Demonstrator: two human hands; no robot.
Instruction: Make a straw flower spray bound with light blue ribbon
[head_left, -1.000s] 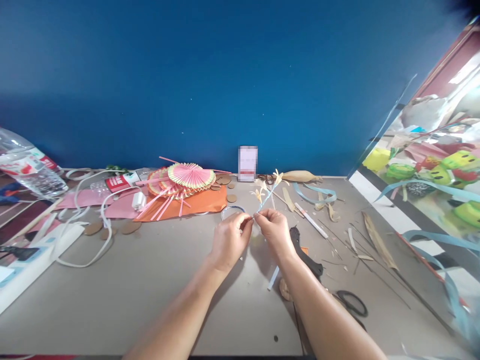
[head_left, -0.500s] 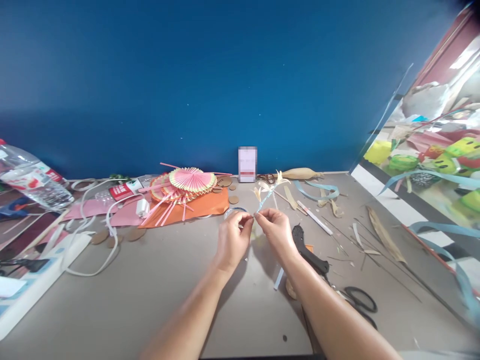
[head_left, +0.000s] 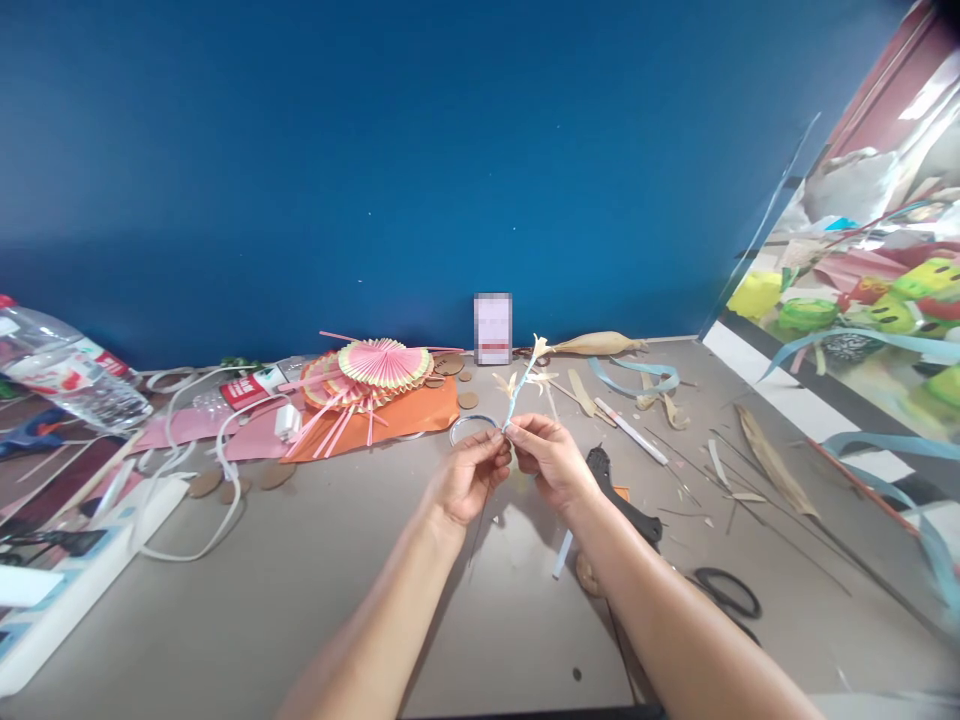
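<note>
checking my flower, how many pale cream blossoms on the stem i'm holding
3 pale cream blossoms: one tops the pale blue wrapped stem, one sits lower right, one lower left; more may be hidden.

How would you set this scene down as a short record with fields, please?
Left hand: fingertips on the lower end of a flower sprig
Right hand: pinching the sprig close to the left fingertips
Sprig: blue stem, pale petals, leaning slightly right in the picture
Picture left: pink paper fans over an orange sheet; white power strip
Picture right: white pen; black tool, likely a glue gun
Background: blue wall
</note>
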